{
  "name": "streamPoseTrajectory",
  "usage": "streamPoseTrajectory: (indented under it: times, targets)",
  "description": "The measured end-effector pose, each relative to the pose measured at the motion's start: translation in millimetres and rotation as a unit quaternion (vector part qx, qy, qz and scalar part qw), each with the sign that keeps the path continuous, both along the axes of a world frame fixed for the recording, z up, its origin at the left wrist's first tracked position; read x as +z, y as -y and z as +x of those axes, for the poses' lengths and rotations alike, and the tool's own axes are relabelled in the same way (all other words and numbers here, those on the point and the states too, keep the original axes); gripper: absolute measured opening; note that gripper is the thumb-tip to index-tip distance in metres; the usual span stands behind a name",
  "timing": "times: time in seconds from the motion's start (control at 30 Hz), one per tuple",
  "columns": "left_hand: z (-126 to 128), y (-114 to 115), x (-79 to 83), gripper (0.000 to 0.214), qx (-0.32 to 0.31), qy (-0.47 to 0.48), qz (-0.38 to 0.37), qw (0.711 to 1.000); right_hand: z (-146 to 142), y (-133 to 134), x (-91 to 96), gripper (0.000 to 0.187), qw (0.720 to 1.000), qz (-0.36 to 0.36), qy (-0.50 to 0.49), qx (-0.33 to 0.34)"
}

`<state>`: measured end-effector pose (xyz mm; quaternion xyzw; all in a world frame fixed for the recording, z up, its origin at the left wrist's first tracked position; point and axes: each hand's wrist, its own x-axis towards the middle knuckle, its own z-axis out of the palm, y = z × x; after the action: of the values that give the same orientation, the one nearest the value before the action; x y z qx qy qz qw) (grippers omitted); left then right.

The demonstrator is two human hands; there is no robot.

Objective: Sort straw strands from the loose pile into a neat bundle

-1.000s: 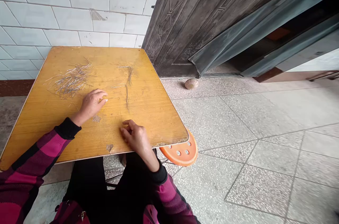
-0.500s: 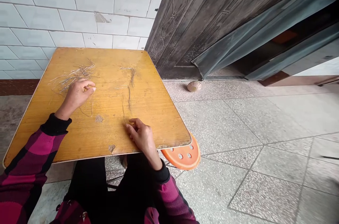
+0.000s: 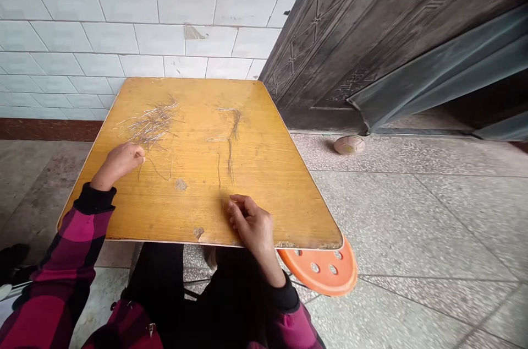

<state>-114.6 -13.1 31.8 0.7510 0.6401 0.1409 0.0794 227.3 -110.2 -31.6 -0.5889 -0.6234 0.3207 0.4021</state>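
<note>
Currently, my hands are apart from each other over the desk (image 3: 284, 184). Left hand (image 3: 119, 163): thumb and fingertips drawn close together, at the near side of the loose pile of wires (image 3: 152, 126); I cannot tell whether a wire is between them. A bent stray wire (image 3: 159, 174) lies just beside these fingertips. Right hand (image 3: 254, 223): fingers curled above the desk's near edge, thumb close to the index finger; a grip cannot be confirmed. Near its fingertips is a single bent wire (image 3: 219, 170). Beyond it are the upper bundle (image 3: 236, 124) and the lower bundle (image 3: 230, 159), each with its bend at the far end. Matching bends are probably aligned to prevent tangling. Pile on the left, bundles on the right: this spacing presumably keeps mixed and ordered wires separate, each within reach of one hand.
</note>
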Motion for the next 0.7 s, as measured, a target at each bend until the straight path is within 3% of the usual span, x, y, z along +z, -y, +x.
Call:
streamPoseTrajectory:
  times: [0.17,0.23,0.33,0.5,0.7]
  targets:
    - [38.8,10.6,-12.9,0.022,-0.119,-0.030,0.081,0.989,-0.4,0.6,-1.0,0.031,1.000,0.004,0.005,-0.004]
    - [54.3,15.7,-16.2,0.032,-0.166,-0.072,0.117,0.977,-0.7,0.6,-1.0,0.031,1.000,0.005,0.009,-0.004]
    - [67.9,16.5,-18.3,0.027,-0.222,-0.162,0.155,0.949,-1.3,0.6,-0.4,0.030,1.000,0.002,0.015,-0.007]
    - [72.1,2.7,-16.2,0.026,-0.254,-0.230,0.138,0.929,-2.8,1.0,1.2,0.029,1.000,0.000,0.010,-0.008]
    - [59.6,2.4,-8.8,0.026,-0.263,-0.166,0.139,0.940,-1.9,1.1,-0.1,0.026,1.000,0.002,-0.007,-0.008]
